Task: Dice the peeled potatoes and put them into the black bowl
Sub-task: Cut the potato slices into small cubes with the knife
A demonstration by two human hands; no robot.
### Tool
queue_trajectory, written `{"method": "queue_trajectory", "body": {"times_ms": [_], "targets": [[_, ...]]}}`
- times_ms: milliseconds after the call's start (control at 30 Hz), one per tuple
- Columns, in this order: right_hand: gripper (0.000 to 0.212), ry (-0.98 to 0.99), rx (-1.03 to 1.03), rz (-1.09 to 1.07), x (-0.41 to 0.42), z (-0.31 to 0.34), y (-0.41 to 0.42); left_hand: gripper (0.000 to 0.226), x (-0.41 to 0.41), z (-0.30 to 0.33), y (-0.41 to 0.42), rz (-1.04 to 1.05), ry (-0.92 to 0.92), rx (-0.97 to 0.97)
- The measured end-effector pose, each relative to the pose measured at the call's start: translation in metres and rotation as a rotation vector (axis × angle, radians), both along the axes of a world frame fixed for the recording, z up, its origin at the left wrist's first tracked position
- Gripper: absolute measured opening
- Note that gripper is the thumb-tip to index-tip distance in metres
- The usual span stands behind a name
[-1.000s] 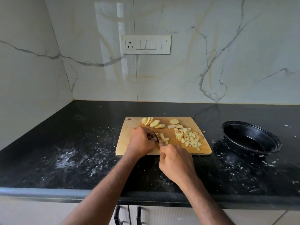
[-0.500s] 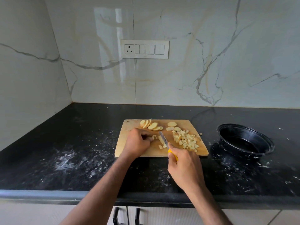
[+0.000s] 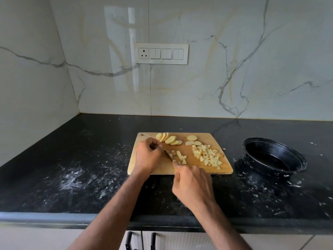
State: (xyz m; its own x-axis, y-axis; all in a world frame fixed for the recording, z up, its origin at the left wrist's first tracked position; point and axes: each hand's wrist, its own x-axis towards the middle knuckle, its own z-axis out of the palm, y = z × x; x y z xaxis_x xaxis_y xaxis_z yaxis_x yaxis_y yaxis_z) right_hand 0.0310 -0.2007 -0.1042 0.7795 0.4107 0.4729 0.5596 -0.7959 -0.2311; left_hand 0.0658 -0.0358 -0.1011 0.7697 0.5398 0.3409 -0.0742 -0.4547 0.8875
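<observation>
A wooden cutting board (image 3: 209,169) lies on the black counter. Potato slices (image 3: 170,139) fan along its far edge, and a heap of diced potato (image 3: 207,156) sits at its right. A few freshly cut pieces (image 3: 180,156) lie in the middle. My right hand (image 3: 193,184) grips a knife (image 3: 168,154) with a yellow handle; its blade points away, toward my left hand. My left hand (image 3: 148,156) rests on the board with fingers curled at the blade's tip; what it holds is hidden. The black bowl (image 3: 273,156) stands right of the board, with no potato in it.
White specks and smears mark the black counter (image 3: 72,177) left and right of the board. Marble walls meet at the back left corner, with a switch panel (image 3: 161,53) on the back wall. Cabinet handles (image 3: 128,240) show below the counter's front edge.
The knife swung from the small cut pieces back left toward my left hand. My right hand shifted slightly left. My left hand stayed on the board. The camera tilted a little.
</observation>
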Motion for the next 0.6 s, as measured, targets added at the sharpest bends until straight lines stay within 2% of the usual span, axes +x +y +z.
{"method": "queue_trajectory", "body": {"times_ms": [267, 367, 500, 600], "targets": [[0.037, 0.073, 0.190, -0.337, 0.004, 0.001, -0.015, 0.012, 0.000, -0.003, -0.001, -0.076, 0.028, 0.051], [0.040, 0.070, 0.222, -0.297, 0.006, 0.000, -0.015, 0.010, 0.001, -0.004, -0.001, -0.089, 0.037, 0.071], [0.041, 0.061, 0.143, -0.162, 0.004, 0.000, -0.011, 0.011, 0.004, -0.005, 0.000, -0.090, 0.043, 0.098], [0.037, 0.074, 0.083, -0.182, 0.003, 0.002, -0.009, 0.009, 0.004, -0.005, -0.001, -0.088, 0.058, 0.119]]}}
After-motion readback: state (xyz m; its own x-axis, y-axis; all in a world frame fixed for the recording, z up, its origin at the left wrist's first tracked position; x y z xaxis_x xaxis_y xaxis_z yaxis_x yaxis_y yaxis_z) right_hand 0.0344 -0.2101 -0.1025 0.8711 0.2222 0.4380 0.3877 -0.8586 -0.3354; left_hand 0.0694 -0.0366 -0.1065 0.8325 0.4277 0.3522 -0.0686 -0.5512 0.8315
